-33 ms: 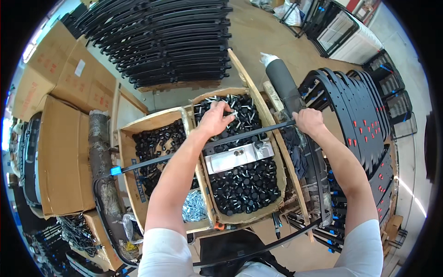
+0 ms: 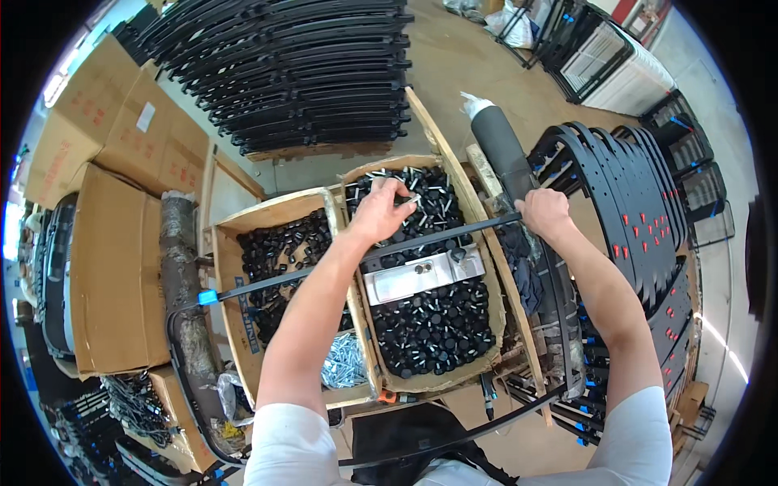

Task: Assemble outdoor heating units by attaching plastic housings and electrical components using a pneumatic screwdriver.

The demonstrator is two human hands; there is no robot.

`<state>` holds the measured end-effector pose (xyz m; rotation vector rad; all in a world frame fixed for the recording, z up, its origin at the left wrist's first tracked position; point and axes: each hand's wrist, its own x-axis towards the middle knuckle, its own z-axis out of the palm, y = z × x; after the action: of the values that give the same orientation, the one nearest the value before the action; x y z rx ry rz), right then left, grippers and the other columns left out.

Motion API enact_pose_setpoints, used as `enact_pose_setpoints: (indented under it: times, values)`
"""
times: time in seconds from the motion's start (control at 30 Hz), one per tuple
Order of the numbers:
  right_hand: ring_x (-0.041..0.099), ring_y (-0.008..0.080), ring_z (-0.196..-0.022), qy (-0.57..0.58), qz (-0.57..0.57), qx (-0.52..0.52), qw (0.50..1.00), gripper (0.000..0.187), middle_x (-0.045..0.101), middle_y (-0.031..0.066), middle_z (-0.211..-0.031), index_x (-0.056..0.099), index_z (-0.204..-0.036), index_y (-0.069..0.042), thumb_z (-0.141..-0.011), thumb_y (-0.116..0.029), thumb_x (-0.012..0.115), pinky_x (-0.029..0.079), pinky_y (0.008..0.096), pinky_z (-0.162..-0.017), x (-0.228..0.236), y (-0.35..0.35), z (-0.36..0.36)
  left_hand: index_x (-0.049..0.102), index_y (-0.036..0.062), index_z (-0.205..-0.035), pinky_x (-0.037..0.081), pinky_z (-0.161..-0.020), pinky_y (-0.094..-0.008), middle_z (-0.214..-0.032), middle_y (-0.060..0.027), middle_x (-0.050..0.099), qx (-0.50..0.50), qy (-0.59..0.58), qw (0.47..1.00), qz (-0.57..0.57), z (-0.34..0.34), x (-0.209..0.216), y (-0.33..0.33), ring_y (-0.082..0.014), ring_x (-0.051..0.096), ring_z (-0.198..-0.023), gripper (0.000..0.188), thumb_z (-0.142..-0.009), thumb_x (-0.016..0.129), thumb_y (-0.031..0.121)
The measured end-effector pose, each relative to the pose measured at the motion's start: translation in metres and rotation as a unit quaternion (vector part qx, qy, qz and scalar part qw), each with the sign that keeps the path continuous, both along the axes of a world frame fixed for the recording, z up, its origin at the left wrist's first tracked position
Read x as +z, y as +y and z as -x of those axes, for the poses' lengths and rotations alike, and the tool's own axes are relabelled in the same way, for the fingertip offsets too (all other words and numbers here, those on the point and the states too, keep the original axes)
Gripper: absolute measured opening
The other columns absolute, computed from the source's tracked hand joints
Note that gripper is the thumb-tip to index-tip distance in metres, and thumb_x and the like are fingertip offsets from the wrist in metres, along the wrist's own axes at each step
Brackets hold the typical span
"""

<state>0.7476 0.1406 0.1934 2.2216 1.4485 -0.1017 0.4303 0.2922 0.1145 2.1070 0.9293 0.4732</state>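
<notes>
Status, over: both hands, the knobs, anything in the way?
Left hand at knobs, grip unclear. Right hand closed on frame. Frame and metal plate cross over knobs.

Two hands show: one left hand [image 2: 381, 215] and one right hand [image 2: 545, 212]. There is one black frame [image 2: 417, 242], with one blue tip [image 2: 208, 296] at its left corner. Two boxes stand side by side, one left box [image 2: 237, 344] and one right box [image 2: 493, 356]. One silver plate [image 2: 397, 283] spans the right box from left edge to right. Studded knobs [image 2: 433, 328] in the right box, black caps [image 2: 279, 249] in the left box, and silver bolts [image 2: 342, 360] at the left box's lower right corner each number in the dozens, too crowded to count.
</notes>
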Motion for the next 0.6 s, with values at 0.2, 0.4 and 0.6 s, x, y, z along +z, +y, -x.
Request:
enact_pose_setpoints:
  times: [0.2,0.4,0.6]
  values:
    - [0.07,0.015,-0.102,0.681,-0.11,-0.069,0.72,0.064,0.069,0.0113,-0.129,0.048,-0.154,-0.001,-0.099,-0.023,0.073,0.059,0.0292,-0.076,0.022,0.016,0.154,0.06,0.0018,-0.11,0.059,-0.071,-0.0309,-0.104,-0.0061,0.062,0.101,-0.229,0.956,0.152,0.038,0.014,-0.059,-0.0141,0.065,-0.08,0.02,-0.106,0.067,0.02]
    - [0.067,0.0079,-0.088,0.618,-0.304,0.047,0.723,0.037,0.073,0.0051,-0.102,0.064,-0.136,0.002,-0.104,-0.017,0.068,0.056,0.0252,-0.073,-0.013,-0.007,0.226,0.057,0.0062,-0.119,0.055,-0.075,-0.0277,-0.1,-0.0035,0.065,0.103,-0.46,0.783,0.405,0.072,0.011,-0.105,-0.0113,0.064,-0.082,0.025,-0.108,0.066,0.027]
    - [0.072,0.0251,-0.094,0.543,-0.197,0.138,0.804,0.05,0.07,0.0149,-0.106,0.059,-0.145,-0.002,-0.098,-0.016,0.072,0.057,0.0383,-0.082,0.028,0.0,0.256,0.054,0.0051,-0.127,0.052,-0.076,-0.0294,-0.1,-0.0029,0.064,0.159,-0.491,0.712,0.476,0.143,0.011,-0.158,-0.0133,0.061,-0.084,0.025,-0.108,0.064,0.017]
